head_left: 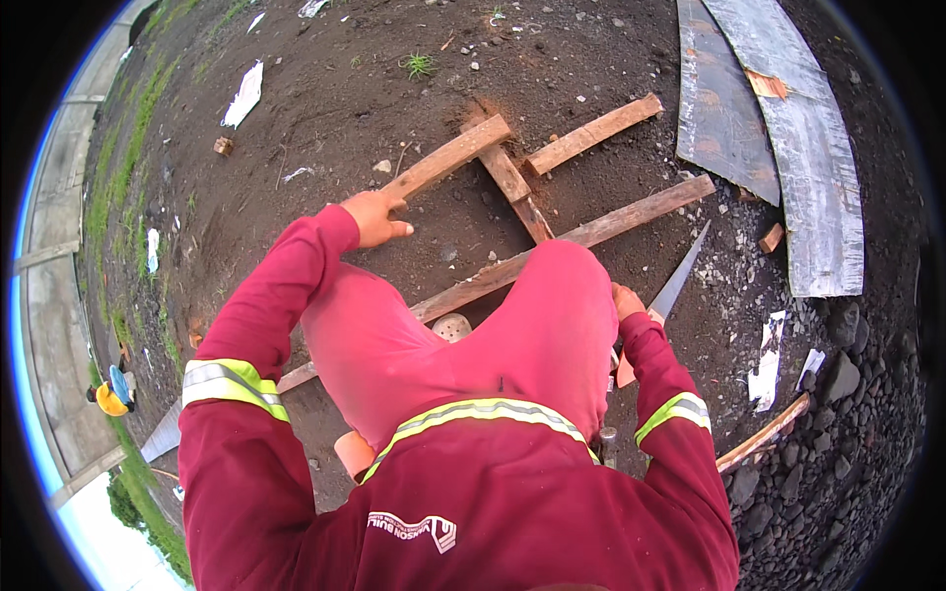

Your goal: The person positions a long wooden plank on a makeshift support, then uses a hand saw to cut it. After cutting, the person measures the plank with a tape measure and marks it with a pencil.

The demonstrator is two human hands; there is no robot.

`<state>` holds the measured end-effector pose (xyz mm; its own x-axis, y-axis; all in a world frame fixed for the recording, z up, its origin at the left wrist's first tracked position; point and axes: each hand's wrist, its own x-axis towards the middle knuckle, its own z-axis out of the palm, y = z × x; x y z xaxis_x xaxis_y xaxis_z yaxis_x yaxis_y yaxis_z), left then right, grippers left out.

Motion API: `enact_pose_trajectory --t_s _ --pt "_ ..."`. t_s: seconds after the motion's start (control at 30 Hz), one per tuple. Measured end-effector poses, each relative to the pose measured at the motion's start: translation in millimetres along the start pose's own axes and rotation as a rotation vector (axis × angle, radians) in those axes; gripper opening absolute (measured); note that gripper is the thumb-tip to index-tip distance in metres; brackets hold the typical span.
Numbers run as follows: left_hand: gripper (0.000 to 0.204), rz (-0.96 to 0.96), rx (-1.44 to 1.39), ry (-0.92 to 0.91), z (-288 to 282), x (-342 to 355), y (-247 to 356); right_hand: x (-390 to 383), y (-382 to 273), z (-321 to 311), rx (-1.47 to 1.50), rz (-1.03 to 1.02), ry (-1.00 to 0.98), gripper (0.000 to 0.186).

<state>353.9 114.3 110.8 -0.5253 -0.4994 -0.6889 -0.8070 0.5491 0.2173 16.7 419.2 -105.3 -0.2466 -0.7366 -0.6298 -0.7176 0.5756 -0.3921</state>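
Short board (449, 158) slants forward-right from your nearer left hand (372, 219) | right hand (628, 301), saw (677, 283): right of board | can't tell either grip

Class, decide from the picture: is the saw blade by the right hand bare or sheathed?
Bare: the blade shows grey metal out to its tip, no cover visible.

My left hand (374, 219) and right hand (627, 301) make 2; I count at least 4 lumber pieces (448, 158), 2 saw blades (678, 283), 2 metal sheets (803, 148), 1 grass tuft (419, 66).
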Motion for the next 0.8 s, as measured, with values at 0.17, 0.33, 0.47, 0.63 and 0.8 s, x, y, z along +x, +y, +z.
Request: enact_pose_trajectory --t_s 0.17,0.33,0.47,0.63,0.8 --pt "0.086 0.081 0.191 -0.366 109.3 102.0 53.6 0.8 -5.3 31.8 0.094 -0.01 0.003 0.039" --pt "0.088 -0.034 -0.101 -0.244 185.8 109.3 80.1 -1.8 -16.1 54.7 0.015 -0.02 0.112 0.034" --pt "0.076 -0.18 -0.158 -0.209 196.6 108.8 85.2 4.4 -23.5 70.8 -0.08 0.053 0.139 0.033" --pt "0.065 -0.162 -0.186 -0.173 181.8 95.4 84.3 10.1 -27.4 74.7 -0.083 0.091 0.158 0.034" --pt "0.062 -0.145 -0.211 -0.137 161.7 81.3 84.6 -6.2 -19.3 58.3 0.241 0.024 0.229 0.032"
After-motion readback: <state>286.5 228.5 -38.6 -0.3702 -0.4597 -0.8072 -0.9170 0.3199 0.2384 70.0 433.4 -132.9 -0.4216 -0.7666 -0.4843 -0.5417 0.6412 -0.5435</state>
